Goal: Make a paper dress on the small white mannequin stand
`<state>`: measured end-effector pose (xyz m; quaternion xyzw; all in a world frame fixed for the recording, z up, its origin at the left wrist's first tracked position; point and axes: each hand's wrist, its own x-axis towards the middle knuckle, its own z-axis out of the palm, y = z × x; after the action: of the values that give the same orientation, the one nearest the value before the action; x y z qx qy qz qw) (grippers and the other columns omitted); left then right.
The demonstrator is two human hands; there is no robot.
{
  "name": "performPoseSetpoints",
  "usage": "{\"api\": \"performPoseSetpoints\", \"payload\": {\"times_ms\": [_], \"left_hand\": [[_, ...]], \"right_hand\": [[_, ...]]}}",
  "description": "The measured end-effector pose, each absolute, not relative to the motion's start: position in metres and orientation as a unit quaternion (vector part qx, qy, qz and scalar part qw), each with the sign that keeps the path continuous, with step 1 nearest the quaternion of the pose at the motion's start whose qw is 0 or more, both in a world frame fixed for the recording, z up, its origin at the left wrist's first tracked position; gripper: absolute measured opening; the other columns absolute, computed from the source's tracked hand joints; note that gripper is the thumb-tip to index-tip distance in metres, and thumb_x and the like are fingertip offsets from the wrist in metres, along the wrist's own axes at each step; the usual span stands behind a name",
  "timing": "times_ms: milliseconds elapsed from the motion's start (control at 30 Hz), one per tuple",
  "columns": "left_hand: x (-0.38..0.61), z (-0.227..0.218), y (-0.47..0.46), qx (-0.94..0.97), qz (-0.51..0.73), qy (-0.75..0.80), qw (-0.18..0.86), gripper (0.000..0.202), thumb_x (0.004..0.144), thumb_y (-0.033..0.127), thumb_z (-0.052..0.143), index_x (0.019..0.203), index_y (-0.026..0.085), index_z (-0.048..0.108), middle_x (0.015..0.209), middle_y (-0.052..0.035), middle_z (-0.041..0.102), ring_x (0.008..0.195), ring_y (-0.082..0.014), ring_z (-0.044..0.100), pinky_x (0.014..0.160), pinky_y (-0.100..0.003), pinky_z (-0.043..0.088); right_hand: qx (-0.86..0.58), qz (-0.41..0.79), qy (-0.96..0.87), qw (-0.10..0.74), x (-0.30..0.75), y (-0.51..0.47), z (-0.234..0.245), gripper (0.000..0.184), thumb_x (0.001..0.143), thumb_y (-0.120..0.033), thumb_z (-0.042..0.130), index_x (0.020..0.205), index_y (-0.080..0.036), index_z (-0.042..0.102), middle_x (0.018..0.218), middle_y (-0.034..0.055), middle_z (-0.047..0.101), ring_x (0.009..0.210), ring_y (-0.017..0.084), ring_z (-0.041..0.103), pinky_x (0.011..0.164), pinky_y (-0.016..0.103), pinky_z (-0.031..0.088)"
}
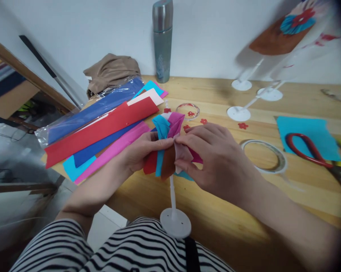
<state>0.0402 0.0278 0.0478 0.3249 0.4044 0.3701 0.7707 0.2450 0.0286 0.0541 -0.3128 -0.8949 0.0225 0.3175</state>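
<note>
Between my hands is a bunch of coloured paper strips [167,162] in blue, pink, red, brown and pale pink. My left hand [148,149] is closed on the bunch, its thumb pressed over the blue strip. The fingers of my right hand [213,155] pinch the pale pink strip [183,155] at the bunch's right side. Below the strips a white plastic stick [172,192] runs down to a round white base [175,223], close against the striped shirt. The stick's upper end is hidden by the paper.
Folded coloured paper [102,130] lies at the left beside a brown cloth [112,73]. A flask [162,45] stands by the wall. Rightward are a tape roll [279,166], scissors [309,151], a blue paper piece [303,128], small red flowers [243,125] and white stands [238,113].
</note>
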Motion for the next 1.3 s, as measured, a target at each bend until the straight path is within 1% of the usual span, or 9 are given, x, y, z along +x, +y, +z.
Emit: {"api": "performPoseSetpoints", "payload": {"times_ms": [100, 233, 367, 533, 633, 700, 867, 1033, 1300], "left_hand": [[0.041, 0.046, 0.028, 0.32, 0.37, 0.414, 0.768, 0.04, 0.067, 0.037, 0.096, 0.089, 0.013, 0.073, 0.081, -0.0046, 0.077, 0.074, -0.016, 0.072, 0.077, -0.027, 0.056], [0.042, 0.047, 0.028, 0.311, 0.379, 0.416, 0.766, 0.035, 0.069, 0.03, 0.094, 0.092, 0.012, 0.075, 0.081, -0.0057, 0.078, 0.076, -0.0179, 0.073, 0.079, -0.029, 0.057], [0.042, 0.053, 0.027, 0.316, 0.379, 0.432, 0.755, 0.031, 0.071, 0.028, 0.09, 0.096, 0.013, 0.076, 0.089, -0.007, 0.08, 0.083, -0.022, 0.075, 0.088, -0.034, 0.057], [0.04, 0.056, 0.026, 0.308, 0.371, 0.43, 0.763, 0.034, 0.068, 0.027, 0.091, 0.097, 0.015, 0.077, 0.095, -0.0076, 0.082, 0.085, -0.0235, 0.077, 0.087, -0.035, 0.059], [0.038, 0.053, 0.027, 0.31, 0.379, 0.409, 0.77, 0.037, 0.067, 0.028, 0.094, 0.097, 0.016, 0.077, 0.093, -0.0064, 0.082, 0.084, -0.0218, 0.077, 0.086, -0.032, 0.059], [0.035, 0.05, 0.028, 0.319, 0.375, 0.399, 0.773, 0.041, 0.065, 0.031, 0.096, 0.099, 0.016, 0.077, 0.092, -0.007, 0.082, 0.085, -0.0223, 0.077, 0.087, -0.032, 0.059], [0.032, 0.045, 0.029, 0.336, 0.37, 0.388, 0.774, 0.044, 0.067, 0.036, 0.096, 0.101, 0.016, 0.077, 0.097, -0.0089, 0.082, 0.089, -0.0239, 0.078, 0.087, -0.032, 0.058], [0.031, 0.044, 0.029, 0.345, 0.369, 0.395, 0.767, 0.046, 0.067, 0.039, 0.095, 0.102, 0.017, 0.076, 0.1, -0.0095, 0.082, 0.093, -0.0267, 0.078, 0.092, -0.036, 0.057], [0.031, 0.044, 0.031, 0.333, 0.375, 0.378, 0.778, 0.039, 0.068, 0.035, 0.095, 0.098, 0.017, 0.078, 0.089, -0.0063, 0.081, 0.083, -0.0234, 0.078, 0.084, -0.033, 0.058]], "right_hand": [[-0.318, 0.02, -0.895, 0.313, 0.243, 0.027, 0.053, 0.016, 0.079, -0.017, 0.072, 0.095, -0.015, 0.07, 0.096, 0.0154, 0.076, 0.086, 0.035, 0.068, 0.079, 0.053, 0.056], [-0.305, 0.035, -0.898, 0.316, 0.244, 0.027, 0.056, 0.014, 0.086, -0.02, 0.064, 0.099, -0.016, 0.069, 0.098, 0.0152, 0.076, 0.088, 0.033, 0.069, 0.081, 0.053, 0.057], [-0.306, 0.106, -0.879, 0.35, 0.253, 0.032, 0.065, 0.014, 0.095, -0.022, 0.056, 0.101, -0.021, 0.069, 0.098, 0.0098, 0.077, 0.092, 0.027, 0.072, 0.079, 0.043, 0.059], [-0.377, 0.137, -0.854, 0.331, 0.27, 0.037, 0.07, 0.015, 0.091, -0.032, 0.068, 0.104, -0.027, 0.075, 0.099, 0.0065, 0.08, 0.084, 0.028, 0.076, 0.066, 0.039, 0.058], [-0.391, 0.178, -0.862, 0.271, 0.273, 0.035, 0.071, 0.015, 0.089, -0.034, 0.07, 0.103, -0.031, 0.076, 0.093, 0.0029, 0.081, 0.075, 0.025, 0.075, 0.059, 0.035, 0.053], [-0.401, 0.183, -0.862, 0.25, 0.272, 0.033, 0.071, 0.014, 0.088, -0.025, 0.067, 0.097, -0.03, 0.076, 0.081, 0.0005, 0.079, 0.064, 0.021, 0.07, 0.053, 0.03, 0.044], [-0.4, 0.192, -0.857, 0.261, 0.269, 0.032, 0.076, 0.02, 0.083, -0.012, 0.059, 0.076, -0.025, 0.072, 0.06, -0.0026, 0.068, 0.049, 0.015, 0.057, 0.047, 0.027, 0.033], [-0.368, 0.197, -0.861, 0.291, 0.265, 0.026, 0.079, 0.023, 0.086, -0.015, 0.054, 0.071, -0.024, 0.067, 0.06, -0.0009, 0.067, 0.049, 0.016, 0.057, 0.048, 0.029, 0.037], [-0.369, 0.187, -0.873, 0.26, 0.258, 0.013, 0.077, 0.011, 0.089, -0.018, 0.056, 0.085, -0.024, 0.064, 0.076, 0.0037, 0.076, 0.06, 0.023, 0.068, 0.052, 0.034, 0.044]]}}
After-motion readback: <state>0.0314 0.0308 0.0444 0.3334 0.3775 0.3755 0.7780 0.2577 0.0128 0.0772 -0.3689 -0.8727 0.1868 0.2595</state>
